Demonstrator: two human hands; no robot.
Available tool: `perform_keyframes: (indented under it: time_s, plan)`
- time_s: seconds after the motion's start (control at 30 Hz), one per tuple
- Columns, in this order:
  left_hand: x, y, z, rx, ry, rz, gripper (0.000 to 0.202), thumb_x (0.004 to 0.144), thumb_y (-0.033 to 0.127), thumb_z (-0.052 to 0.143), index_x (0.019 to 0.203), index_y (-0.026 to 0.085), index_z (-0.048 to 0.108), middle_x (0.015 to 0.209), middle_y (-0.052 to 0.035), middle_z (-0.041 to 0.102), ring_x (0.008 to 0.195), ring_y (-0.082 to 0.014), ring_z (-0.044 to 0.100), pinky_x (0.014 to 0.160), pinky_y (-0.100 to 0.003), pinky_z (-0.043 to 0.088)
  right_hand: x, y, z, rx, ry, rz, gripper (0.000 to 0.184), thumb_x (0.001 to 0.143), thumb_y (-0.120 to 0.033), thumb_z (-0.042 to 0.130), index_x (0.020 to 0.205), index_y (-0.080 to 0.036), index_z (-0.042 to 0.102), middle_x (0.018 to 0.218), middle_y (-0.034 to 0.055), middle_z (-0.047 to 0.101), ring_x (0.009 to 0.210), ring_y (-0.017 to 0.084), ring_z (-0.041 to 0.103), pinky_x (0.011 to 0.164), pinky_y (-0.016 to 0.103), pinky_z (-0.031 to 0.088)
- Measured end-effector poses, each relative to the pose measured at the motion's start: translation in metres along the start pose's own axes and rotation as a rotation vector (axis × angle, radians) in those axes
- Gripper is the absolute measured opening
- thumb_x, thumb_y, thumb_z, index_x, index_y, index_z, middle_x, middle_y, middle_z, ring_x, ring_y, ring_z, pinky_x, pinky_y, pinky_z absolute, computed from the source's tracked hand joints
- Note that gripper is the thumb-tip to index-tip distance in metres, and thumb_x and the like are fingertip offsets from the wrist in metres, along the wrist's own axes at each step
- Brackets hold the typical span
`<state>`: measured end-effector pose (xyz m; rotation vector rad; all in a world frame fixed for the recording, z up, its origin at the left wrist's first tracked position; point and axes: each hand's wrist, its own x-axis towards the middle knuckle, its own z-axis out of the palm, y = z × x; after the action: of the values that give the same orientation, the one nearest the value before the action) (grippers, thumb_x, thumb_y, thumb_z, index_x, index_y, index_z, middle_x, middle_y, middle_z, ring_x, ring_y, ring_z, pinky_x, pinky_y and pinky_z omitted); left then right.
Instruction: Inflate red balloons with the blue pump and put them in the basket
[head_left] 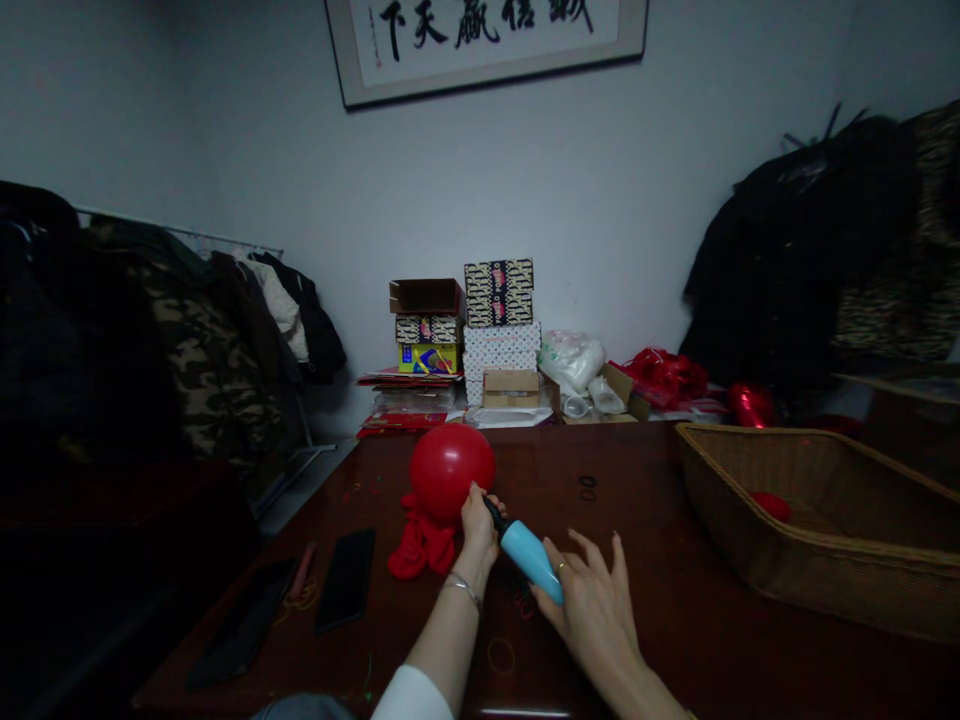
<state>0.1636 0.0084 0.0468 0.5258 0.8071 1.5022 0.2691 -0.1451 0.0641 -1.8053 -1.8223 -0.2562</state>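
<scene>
The left hand (480, 525) is closed tight, its thumb and fingers pressed together at the mouth of an inflated red balloon (451, 468). The balloon sits just beyond the fingertips, above the left part of the worktop (637, 500), round and full. The black nozzle of a light blue hand pump (529, 556) runs into the same pinch; the join between nozzle and balloon is hidden by the fingers.

The right hand (596, 610) is at the pump's near end and is partly spread. Its thumb and a ringed finger lie on either side of the blue body, touching it, while the other fingers fan out away from it, pointing forward. Whether this hand grips the pump or only rests against its end, I cannot tell. The pump slants between the two hands, its nozzle toward the left hand.

Limp red balloons (420, 545) lie in a heap on the worktop, just under and beside the inflated one. To the left of the left forearm lies a black phone (346, 580), with a larger dark flat object (244, 620) farther left. A wicker basket (862, 565) stands on the right, well apart from both hands, with a red item (771, 506) inside.
</scene>
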Motion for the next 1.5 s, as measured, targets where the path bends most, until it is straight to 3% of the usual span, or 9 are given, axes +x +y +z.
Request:
perform_keyframes:
  time_s: [0.27, 0.57, 0.73, 0.97, 1.2, 1.5]
  plan:
    - [0.006, 0.002, -0.002, 0.001, 0.011, 0.022, 0.032, 0.081, 0.047, 0.055, 0.071, 0.019, 0.043, 0.048, 0.0054, 0.043, 0.038, -0.0085, 0.043, 0.039, -0.019, 0.032, -0.009, 0.006, 0.002, 0.02, 0.052, -0.045, 0.045, 0.075, -0.033, 0.064, 0.118, -0.021, 0.059, 0.095, 0.004, 0.071, 0.114, 0.029, 0.05, 0.109, 0.057, 0.004]
    - [0.021, 0.021, -0.004, -0.04, 0.025, 0.035, 0.031, 0.084, 0.045, 0.051, 0.07, 0.019, 0.041, 0.048, 0.0065, 0.041, 0.037, -0.0082, 0.042, 0.038, -0.019, 0.03, -0.044, 0.051, -0.002, -0.089, 0.14, -0.237, 0.052, 0.08, -0.046, 0.057, 0.127, -0.024, 0.049, 0.103, 0.0018, 0.069, 0.113, 0.028, 0.051, 0.108, 0.057, 0.0]
    - [0.021, 0.019, -0.001, -0.044, 0.021, 0.016, 0.027, 0.087, 0.04, 0.048, 0.071, 0.019, 0.041, 0.047, 0.0064, 0.041, 0.037, -0.0087, 0.042, 0.038, -0.019, 0.03, -0.051, 0.061, -0.004, -0.109, 0.166, -0.244, 0.049, 0.08, -0.048, 0.056, 0.124, -0.025, 0.052, 0.1, 0.0013, 0.07, 0.111, 0.027, 0.053, 0.108, 0.056, 0.0]
    - [0.016, 0.012, -0.001, -0.037, 0.028, 0.029, 0.029, 0.085, 0.042, 0.05, 0.071, 0.019, 0.041, 0.047, 0.0056, 0.043, 0.037, -0.0087, 0.042, 0.038, -0.019, 0.03, -0.045, 0.052, -0.003, -0.089, 0.128, -0.187, 0.048, 0.08, -0.047, 0.057, 0.122, -0.024, 0.055, 0.097, 0.0025, 0.07, 0.113, 0.029, 0.052, 0.107, 0.059, 0.001]
    - [0.003, 0.004, 0.001, -0.013, -0.008, 0.018, 0.033, 0.081, 0.049, 0.053, 0.072, 0.02, 0.041, 0.048, 0.0055, 0.044, 0.038, -0.0087, 0.043, 0.039, -0.019, 0.032, -0.02, 0.022, -0.004, -0.022, 0.072, -0.081, 0.041, 0.078, -0.035, 0.06, 0.117, -0.023, 0.059, 0.096, 0.0038, 0.07, 0.114, 0.029, 0.05, 0.108, 0.058, 0.002]
    - [-0.005, 0.003, 0.006, 0.0, 0.027, -0.021, 0.028, 0.085, 0.042, 0.05, 0.071, 0.019, 0.041, 0.047, 0.0053, 0.043, 0.038, -0.0088, 0.043, 0.039, -0.019, 0.032, -0.003, 0.005, 0.003, 0.004, 0.039, -0.023, 0.042, 0.076, -0.034, 0.062, 0.117, -0.021, 0.06, 0.094, 0.0039, 0.07, 0.114, 0.028, 0.05, 0.109, 0.057, 0.005]
